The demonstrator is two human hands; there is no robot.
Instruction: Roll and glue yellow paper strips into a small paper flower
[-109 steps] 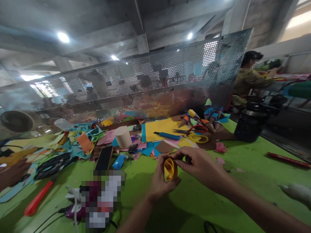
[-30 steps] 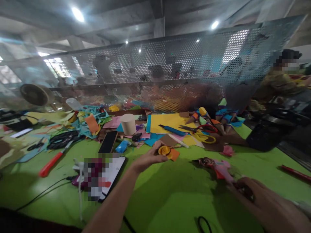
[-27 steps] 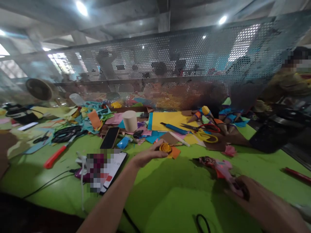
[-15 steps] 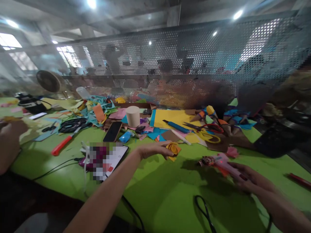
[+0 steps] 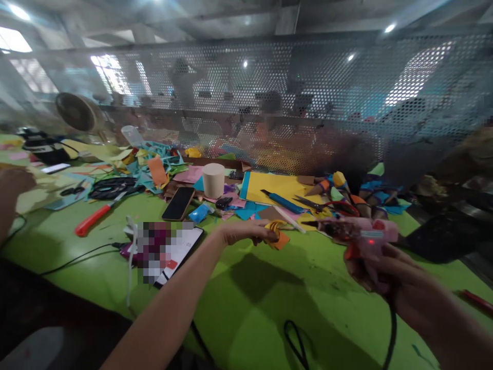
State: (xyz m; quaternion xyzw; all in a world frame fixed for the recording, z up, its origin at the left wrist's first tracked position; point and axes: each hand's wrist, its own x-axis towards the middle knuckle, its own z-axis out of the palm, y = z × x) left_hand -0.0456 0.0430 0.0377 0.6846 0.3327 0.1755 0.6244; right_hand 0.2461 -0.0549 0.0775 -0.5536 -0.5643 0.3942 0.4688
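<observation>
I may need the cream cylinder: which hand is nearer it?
Left: the left hand is in front of the cream cylinder, slightly right; the right hand is much farther right.

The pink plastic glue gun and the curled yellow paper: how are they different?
The pink plastic glue gun is long; the curled yellow paper is small. The glue gun has a red light; the paper has none. The right hand grips the glue gun; the left hand, the paper. Both are above the green table.
</observation>
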